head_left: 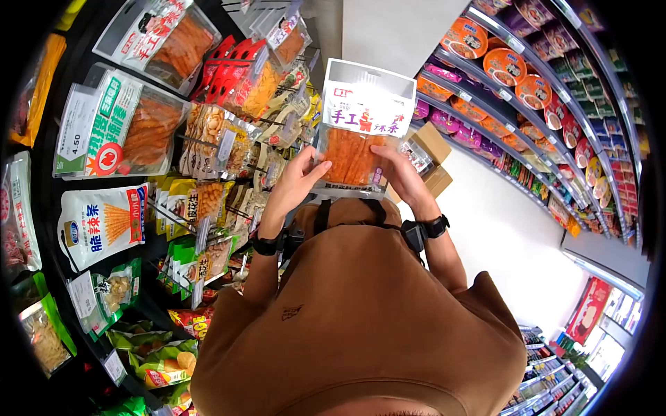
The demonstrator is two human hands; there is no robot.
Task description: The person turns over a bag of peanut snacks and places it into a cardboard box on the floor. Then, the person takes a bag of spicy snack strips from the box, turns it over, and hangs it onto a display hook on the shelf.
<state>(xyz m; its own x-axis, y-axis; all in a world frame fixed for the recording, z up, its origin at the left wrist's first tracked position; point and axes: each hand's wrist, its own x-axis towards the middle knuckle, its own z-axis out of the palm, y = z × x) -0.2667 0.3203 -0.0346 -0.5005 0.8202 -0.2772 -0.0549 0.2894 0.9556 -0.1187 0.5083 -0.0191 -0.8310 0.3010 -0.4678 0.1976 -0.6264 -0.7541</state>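
Note:
A snack packet with a white printed top and a clear window showing reddish-orange strips is held upright in front of my body. At its left edge is my left hand, with the thumb on the front and the other fingers mostly behind. My right hand grips the opposite edge, its thumb pressed on the front near the window. Glare whitens part of the packet's upper label. Both wrists wear black straps.
Hanging snack packets fill the rack on my left, including a similar strip packet and a white and red bag. An open cardboard box stands on the floor beyond my right hand. Shelves of instant noodle bowls line the right side.

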